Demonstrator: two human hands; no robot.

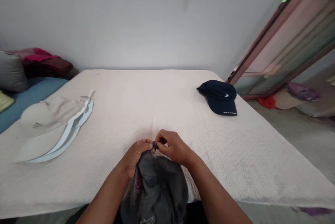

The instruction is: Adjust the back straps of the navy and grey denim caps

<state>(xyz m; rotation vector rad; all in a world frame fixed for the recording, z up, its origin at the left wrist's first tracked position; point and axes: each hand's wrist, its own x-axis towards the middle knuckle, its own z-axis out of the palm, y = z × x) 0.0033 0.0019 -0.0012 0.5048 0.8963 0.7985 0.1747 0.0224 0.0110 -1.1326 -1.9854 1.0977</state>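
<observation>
A dark grey cap [164, 185] lies at the table's front edge, its back strap turned away from me and its front toward my body. My left hand [136, 156] is closed on the strap's left side, thumb and finger pinched by a small dark buckle [155, 145]. From the other side my right hand [172, 145] pinches the strap at the same buckle, fingers curled. Whether the strap is threaded through the buckle is too small to tell. Part of the cap's front is cut off by the frame's lower edge.
A navy cap [218, 96] with white lettering rests at the table's right. Several stacked pale caps [49, 122] lie at the left. The table wears a cream textured cloth [146, 101]. A wall [146, 28] stands behind; a blue seat with a grey cushion [12, 72] is left.
</observation>
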